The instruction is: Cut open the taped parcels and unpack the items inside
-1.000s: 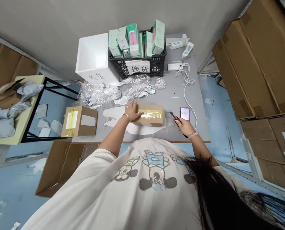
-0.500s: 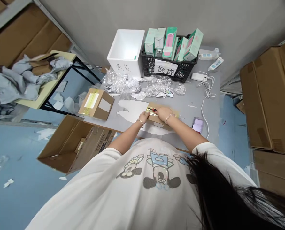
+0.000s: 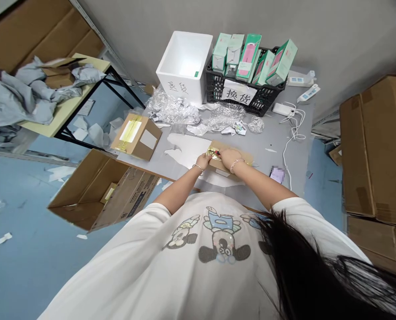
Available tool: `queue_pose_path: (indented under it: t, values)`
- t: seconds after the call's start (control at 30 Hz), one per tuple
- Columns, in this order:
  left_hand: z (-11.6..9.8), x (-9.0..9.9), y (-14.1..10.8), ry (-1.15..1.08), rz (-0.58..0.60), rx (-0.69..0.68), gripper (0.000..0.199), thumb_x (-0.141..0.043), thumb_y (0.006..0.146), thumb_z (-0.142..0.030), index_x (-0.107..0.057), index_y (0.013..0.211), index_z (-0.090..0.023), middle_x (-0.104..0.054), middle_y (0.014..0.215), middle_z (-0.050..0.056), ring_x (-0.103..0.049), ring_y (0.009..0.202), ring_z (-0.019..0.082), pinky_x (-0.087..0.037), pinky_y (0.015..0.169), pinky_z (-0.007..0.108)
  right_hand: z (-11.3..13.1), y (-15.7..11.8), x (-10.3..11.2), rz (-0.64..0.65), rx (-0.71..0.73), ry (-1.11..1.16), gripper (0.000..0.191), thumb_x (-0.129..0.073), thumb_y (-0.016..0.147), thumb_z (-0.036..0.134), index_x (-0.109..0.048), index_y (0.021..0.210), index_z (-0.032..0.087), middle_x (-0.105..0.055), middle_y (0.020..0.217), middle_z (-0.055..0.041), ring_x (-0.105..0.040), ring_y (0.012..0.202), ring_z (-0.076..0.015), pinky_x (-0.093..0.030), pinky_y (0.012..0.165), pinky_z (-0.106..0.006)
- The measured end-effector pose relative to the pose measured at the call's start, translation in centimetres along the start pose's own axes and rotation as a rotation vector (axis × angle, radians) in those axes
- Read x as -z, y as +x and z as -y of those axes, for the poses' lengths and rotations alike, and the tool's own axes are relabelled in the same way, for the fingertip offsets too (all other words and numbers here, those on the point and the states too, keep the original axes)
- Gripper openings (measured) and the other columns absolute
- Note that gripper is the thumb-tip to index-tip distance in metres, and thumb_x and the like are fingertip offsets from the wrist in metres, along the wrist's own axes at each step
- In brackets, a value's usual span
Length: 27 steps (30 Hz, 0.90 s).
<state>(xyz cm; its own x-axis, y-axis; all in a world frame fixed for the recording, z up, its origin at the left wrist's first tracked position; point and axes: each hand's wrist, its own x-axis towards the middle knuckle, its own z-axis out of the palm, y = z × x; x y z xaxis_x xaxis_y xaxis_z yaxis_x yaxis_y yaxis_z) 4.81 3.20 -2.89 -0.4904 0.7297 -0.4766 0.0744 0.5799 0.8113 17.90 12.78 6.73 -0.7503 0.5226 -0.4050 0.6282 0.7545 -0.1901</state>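
Observation:
A small cardboard box (image 3: 222, 168) with shiny yellowish tape (image 3: 214, 156) across its top lies near the table's front edge. My right hand (image 3: 230, 158) is closed around a red and black utility knife (image 3: 217, 153), its tip at the tape. At the box's left end, my left hand (image 3: 203, 160) grips the corner beside the tape, fingers partly hidden. Under the box spreads a torn white sheet (image 3: 193, 144). A larger taped carton (image 3: 138, 138) stands to the left on the same table.
Behind the work are crumpled clear plastic wrap (image 3: 174, 109), a white foam bin (image 3: 181, 86) and a black crate (image 3: 214, 91) of green boxes. A phone (image 3: 277, 174) and a white cable (image 3: 285, 155) lie right. An open carton (image 3: 85, 191) sits on the floor at left.
The view has shifted slightly, so the table items appear a little farther right. Both hands stay at the box, with the knife still at the tape.

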Motion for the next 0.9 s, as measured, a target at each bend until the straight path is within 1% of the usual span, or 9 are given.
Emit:
queue_pose_path:
  t: [0.1, 0.17, 0.33, 0.43, 0.57, 0.7, 0.8, 0.87, 0.9]
  values:
    - [0.0, -0.1, 0.1, 0.003, -0.011, -0.001, 0.03, -0.055, 0.085, -0.046, -0.062, 0.085, -0.017, -0.066, 0.079, 0.005, -0.061, 0.078, 0.02, -0.048, 0.073, 0.031, -0.2, -0.6, -0.2, 0.037, -0.033, -0.052, 0.03, -0.039, 0.098, 0.018, -0.061, 0.117, 0.01, -0.07, 0.106, -0.023, -0.068, 0.098, -0.0305, -0.048, 0.085, -0.038]
    - [0.0, -0.1, 0.0, 0.002, -0.019, -0.004, 0.03, -0.056, 0.084, -0.047, -0.06, 0.081, -0.017, -0.064, 0.075, 0.004, -0.06, 0.077, 0.02, -0.048, 0.072, 0.03, -0.3, -1.0, -0.3, 0.057, -0.048, -0.076, 0.031, -0.038, 0.098, 0.016, -0.06, 0.119, 0.011, -0.07, 0.106, -0.0223, -0.069, 0.098, -0.0299, -0.048, 0.084, -0.038]
    - [0.3, 0.1, -0.2, 0.008, -0.03, -0.013, 0.026, -0.055, 0.085, -0.043, -0.058, 0.078, -0.018, -0.062, 0.072, 0.003, -0.058, 0.073, 0.018, -0.047, 0.07, 0.029, -1.1, -2.3, -0.2, 0.071, -0.051, -0.118, 0.034, -0.035, 0.097, 0.014, -0.06, 0.12, 0.012, -0.07, 0.111, -0.0208, -0.068, 0.101, -0.0289, -0.049, 0.085, -0.038]
    - [0.5, 0.2, -0.1, 0.021, -0.036, -0.014, 0.025, -0.055, 0.085, -0.043, -0.058, 0.079, -0.018, -0.063, 0.073, 0.004, -0.059, 0.074, 0.018, -0.047, 0.07, 0.029, -2.8, -4.2, -0.2, 0.098, -0.099, -0.134, 0.034, -0.036, 0.095, 0.013, -0.062, 0.117, 0.011, -0.071, 0.107, -0.021, -0.069, 0.098, -0.029, -0.049, 0.082, -0.036]
    - [0.6, 0.0, 0.0, 0.045, -0.047, -0.012, 0.028, -0.053, 0.086, -0.045, -0.059, 0.081, -0.018, -0.065, 0.075, 0.005, -0.06, 0.077, 0.02, -0.049, 0.071, 0.03, -6.3, -8.0, -0.4, 0.148, -0.169, -0.17, 0.033, -0.037, 0.095, 0.014, -0.063, 0.116, 0.012, -0.071, 0.103, -0.0211, -0.07, 0.095, -0.0298, -0.049, 0.078, -0.036]
    - [0.8, 0.0, -0.2, 0.084, -0.05, -0.018, 0.03, -0.05, 0.088, -0.046, -0.061, 0.087, -0.018, -0.068, 0.083, 0.006, -0.063, 0.083, 0.021, -0.051, 0.074, 0.032, -9.5, -11.6, -0.6, 0.172, -0.239, -0.164, 0.033, -0.036, 0.097, 0.018, -0.06, 0.119, 0.017, -0.072, 0.098, -0.0174, -0.071, 0.089, -0.0274, -0.048, 0.075, -0.035]
    - [0.8, 0.3, -0.5, 0.117, -0.035, -0.03, 0.033, -0.048, 0.089, -0.046, -0.063, 0.097, -0.017, -0.069, 0.094, 0.01, -0.064, 0.092, 0.024, -0.052, 0.082, 0.036, -10.6, -13.4, -1.3, 0.15, -0.241, -0.133, 0.032, -0.035, 0.1, 0.029, -0.06, 0.115, 0.017, -0.072, 0.094, -0.0168, -0.07, 0.086, -0.0266, -0.045, 0.073, -0.033]
    - [0.6, 0.6, -0.7, 0.16, -0.037, -0.064, 0.039, -0.048, 0.09, -0.044, -0.061, 0.112, -0.015, -0.068, 0.11, 0.014, -0.063, 0.104, 0.028, -0.05, 0.092, 0.041, -10.7, -14.4, -2.3, 0.109, -0.253, -0.1, 0.034, -0.035, 0.1, 0.036, -0.06, 0.114, 0.017, -0.072, 0.093, -0.0167, -0.069, 0.084, -0.0262, -0.044, 0.07, -0.032]
    - [0.5, 0.8, -0.7, 0.194, -0.049, -0.099, 0.045, -0.049, 0.089, -0.043, -0.056, 0.123, -0.014, -0.064, 0.121, 0.016, -0.06, 0.113, 0.029, -0.047, 0.098, 0.043, -10.6, -14.8, -3.0, 0.079, -0.273, -0.074, 0.035, -0.035, 0.1, 0.038, -0.06, 0.114, 0.017, -0.071, 0.093, -0.0162, -0.068, 0.083, -0.0258, -0.042, 0.069, -0.031]
